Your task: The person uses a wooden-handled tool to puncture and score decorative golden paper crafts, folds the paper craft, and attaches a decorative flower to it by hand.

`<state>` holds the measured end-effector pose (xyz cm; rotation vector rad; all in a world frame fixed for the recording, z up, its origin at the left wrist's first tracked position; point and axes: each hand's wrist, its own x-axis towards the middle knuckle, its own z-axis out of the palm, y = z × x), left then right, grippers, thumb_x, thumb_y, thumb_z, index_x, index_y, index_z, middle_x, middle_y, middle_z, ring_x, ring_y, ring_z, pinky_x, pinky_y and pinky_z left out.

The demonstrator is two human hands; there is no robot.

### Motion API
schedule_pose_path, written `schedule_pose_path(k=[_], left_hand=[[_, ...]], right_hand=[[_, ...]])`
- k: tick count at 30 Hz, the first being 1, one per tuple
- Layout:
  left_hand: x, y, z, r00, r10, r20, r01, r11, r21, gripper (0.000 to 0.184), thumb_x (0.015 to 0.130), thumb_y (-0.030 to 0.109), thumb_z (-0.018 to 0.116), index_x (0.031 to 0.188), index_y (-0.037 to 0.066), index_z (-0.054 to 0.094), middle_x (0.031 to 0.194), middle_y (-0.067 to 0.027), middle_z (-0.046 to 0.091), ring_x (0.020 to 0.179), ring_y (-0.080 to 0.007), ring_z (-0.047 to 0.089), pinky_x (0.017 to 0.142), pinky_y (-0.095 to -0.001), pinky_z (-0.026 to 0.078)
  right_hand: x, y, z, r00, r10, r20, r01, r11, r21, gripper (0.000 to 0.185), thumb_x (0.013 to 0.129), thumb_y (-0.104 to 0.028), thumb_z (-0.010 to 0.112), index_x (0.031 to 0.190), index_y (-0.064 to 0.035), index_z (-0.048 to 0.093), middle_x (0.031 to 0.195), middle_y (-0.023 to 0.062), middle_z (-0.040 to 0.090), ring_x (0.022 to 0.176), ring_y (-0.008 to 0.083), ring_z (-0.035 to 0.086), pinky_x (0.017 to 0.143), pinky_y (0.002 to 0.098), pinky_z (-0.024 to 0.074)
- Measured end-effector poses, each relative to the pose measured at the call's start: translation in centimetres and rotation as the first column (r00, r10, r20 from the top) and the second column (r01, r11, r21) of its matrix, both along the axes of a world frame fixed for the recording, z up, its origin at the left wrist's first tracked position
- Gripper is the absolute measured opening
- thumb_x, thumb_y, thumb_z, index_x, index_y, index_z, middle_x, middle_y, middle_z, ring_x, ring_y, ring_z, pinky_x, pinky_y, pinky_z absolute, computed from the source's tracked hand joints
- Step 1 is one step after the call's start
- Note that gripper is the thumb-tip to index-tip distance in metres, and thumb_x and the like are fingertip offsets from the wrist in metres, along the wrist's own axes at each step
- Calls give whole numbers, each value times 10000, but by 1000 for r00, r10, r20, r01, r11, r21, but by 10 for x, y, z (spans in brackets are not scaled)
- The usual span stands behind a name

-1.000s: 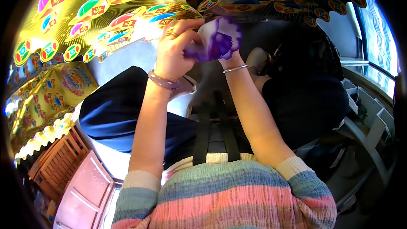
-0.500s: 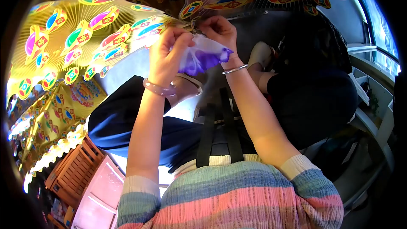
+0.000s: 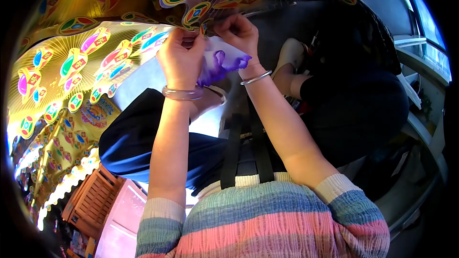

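Observation:
My left hand (image 3: 181,56), with a pale bangle at its wrist, is closed in a pinch at the top of a thin white piece with a ruffled purple edge (image 3: 224,61). That piece hangs between my two wrists; it looks like soft cloth or a petal, and I cannot tell which. My right hand (image 3: 240,34), wearing a silver bangle, has thumb and finger pinched together just beside it. What sits in that pinch is too small to make out. Both sets of fingertips are at the lower edge of a shiny gold printed sheet (image 3: 196,13).
More gold sheeting (image 3: 71,62) with colourful ingot prints spreads at the left. Below it stands a slatted wooden piece (image 3: 93,196) by a pink panel (image 3: 124,220). My knees, in dark trousers (image 3: 148,138), are bent beneath my arms. A pale frame (image 3: 416,62) runs along the right.
Both hands have shifted slightly left, and the purple-edged piece has moved with them, its ruffle now curled differently. The gold sheet's edge hangs lower in view.

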<state>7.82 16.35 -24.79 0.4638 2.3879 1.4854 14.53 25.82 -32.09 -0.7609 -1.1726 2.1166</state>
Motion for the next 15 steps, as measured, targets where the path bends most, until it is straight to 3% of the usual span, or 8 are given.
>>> schedule_pose_path(k=[5, 8, 11, 15], left_hand=[[-4, -1, -3, 1000, 1, 15, -1, 1000, 2, 129, 736, 63, 694, 813, -27, 642, 708, -85, 681, 635, -136, 652, 646, -256, 515], [-5, -2, -4, 1000, -10, 24, 11, 999, -37, 186, 737, 100, 716, 847, -28, 638, 740, -89, 684, 655, -144, 653, 646, -269, 514], [1, -1, 0, 988, 15, 152, -4, 998, -68, 240, 733, 118, 740, 888, -29, 630, 785, -99, 686, 687, -152, 657, 647, -276, 513], [2, 1, 2, 967, 27, 254, -21, 999, -24, 291, 720, 130, 763, 917, -35, 627, 816, -116, 685, 703, -163, 656, 661, -273, 511]], right_hand=[[-1, 2, -4, 997, 4, -77, -10, 998, -68, 146, 776, 106, 635, 790, -17, 559, 823, 43, 647, 775, 98, 608, 744, 244, 516], [-1, 4, -2, 997, 9, -79, -16, 996, -89, 144, 746, 101, 623, 766, -29, 564, 752, 8, 624, 685, 66, 580, 652, 203, 485], [4, 10, 2, 992, 82, -97, -92, 990, -103, 138, 727, 95, 634, 779, -17, 572, 758, 19, 627, 709, 76, 594, 666, 216, 494], [6, 19, 18, 978, 164, 128, -175, 981, 81, 128, 717, 64, 673, 814, -5, 626, 761, 17, 638, 713, 83, 602, 666, 217, 493]])
